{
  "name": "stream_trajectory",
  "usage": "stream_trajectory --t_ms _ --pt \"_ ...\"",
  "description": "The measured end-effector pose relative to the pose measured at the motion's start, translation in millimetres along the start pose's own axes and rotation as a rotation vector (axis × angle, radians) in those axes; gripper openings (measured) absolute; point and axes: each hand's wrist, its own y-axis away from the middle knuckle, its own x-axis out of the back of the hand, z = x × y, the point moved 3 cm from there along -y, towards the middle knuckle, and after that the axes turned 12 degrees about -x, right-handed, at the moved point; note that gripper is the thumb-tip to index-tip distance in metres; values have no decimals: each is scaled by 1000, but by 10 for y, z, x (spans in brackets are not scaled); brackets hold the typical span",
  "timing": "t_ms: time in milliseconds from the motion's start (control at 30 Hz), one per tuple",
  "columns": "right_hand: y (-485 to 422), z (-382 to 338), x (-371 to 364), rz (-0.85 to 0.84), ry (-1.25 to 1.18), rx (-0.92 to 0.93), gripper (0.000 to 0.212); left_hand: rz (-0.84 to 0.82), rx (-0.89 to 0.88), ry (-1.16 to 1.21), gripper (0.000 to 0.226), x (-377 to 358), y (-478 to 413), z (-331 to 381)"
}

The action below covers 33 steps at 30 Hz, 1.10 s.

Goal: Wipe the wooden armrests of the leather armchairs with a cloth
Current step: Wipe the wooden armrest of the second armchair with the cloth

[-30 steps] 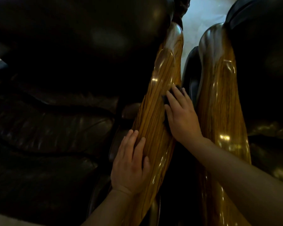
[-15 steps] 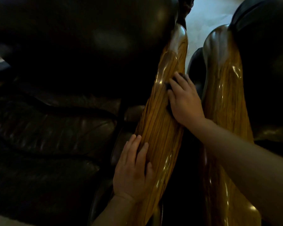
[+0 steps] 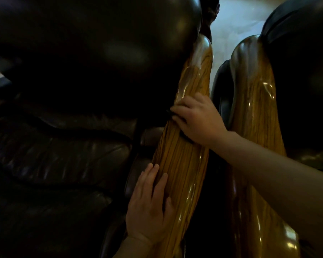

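While right hand [image 3: 197,120] presses, cloth [image 3: 172,113] under grip, on armrest [image 3: 183,161].

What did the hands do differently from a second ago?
The right hand slid the dark cloth from the armrest's outer side, facing the other chair, up and over its top, fingers now curling towards the seat. It kept hold of the cloth. The left hand stayed flat on the lower part of the same wooden armrest. The neighbouring armrest went untouched.

Dim, soft-focus — glare streaks, warped edges.
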Motion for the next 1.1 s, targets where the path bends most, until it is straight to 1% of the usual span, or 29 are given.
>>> stream_trajectory --t_ms 33,100,133,167,200,233,300,333,367,567,667,733,800,867,900,967,1000,1033,1100 --pt "-118 16 50 68 -134 -70 34 1 -1 1 50 -3 -1 -4" --pt "-318 101 137 179 -455 -269 34 0 -11 -7 50 -11 -8 -10" --pt "-371 138 149 188 -590 -355 35 0 -14 -15 50 -19 -9 -11" --pt "-370 136 140 144 -644 -389 37 1 -14 -22 50 -25 -7 -14" --pt "-291 99 115 80 -586 -349 38 3 -14 -29 50 -31 0 -12" --pt "-148 40 66 22 -446 -251 39 7 -18 -33 51 -30 6 -9" --pt "189 -86 -57 -62 -134 19 40 22 -41 -36 51 -13 -8 -2" --pt "258 -79 -106 -89 -19 104 42 22 -46 -43 50 -12 -24 -6" --pt "210 -23 -139 -109 36 118 45 17 -42 -52 51 -17 -34 -10" --pt "-675 383 -176 -117 122 -223 54 -37 -21 -46 54 -17 -11 7" --pt "-794 421 -195 -55 112 -310 57 -45 -14 -65 53 -20 -22 15" --pt "-802 446 -215 -31 122 -319 60 -57 -22 -70 54 -22 -12 23" --pt "-868 509 -228 -41 100 -368 64 -60 -33 -68 55 -27 -6 11" --pt "-937 585 -226 -72 30 -490 67 -62 -46 -77 55 -39 -5 11" --pt "-961 578 -219 -81 4 -517 67 -59 -48 -81 55 -35 -2 9" --pt "-865 480 -179 -89 16 -495 64 -62 -47 -85 55 -35 -1 1" --pt "-732 403 -159 -84 37 -456 62 -62 -44 -81 54 -36 0 -4" --pt "-542 302 -143 -77 62 -396 59 -60 -38 -74 54 -34 -1 -8" --pt "-56 56 -147 -76 86 -214 52 -53 -26 -63 53 -28 -3 -9"
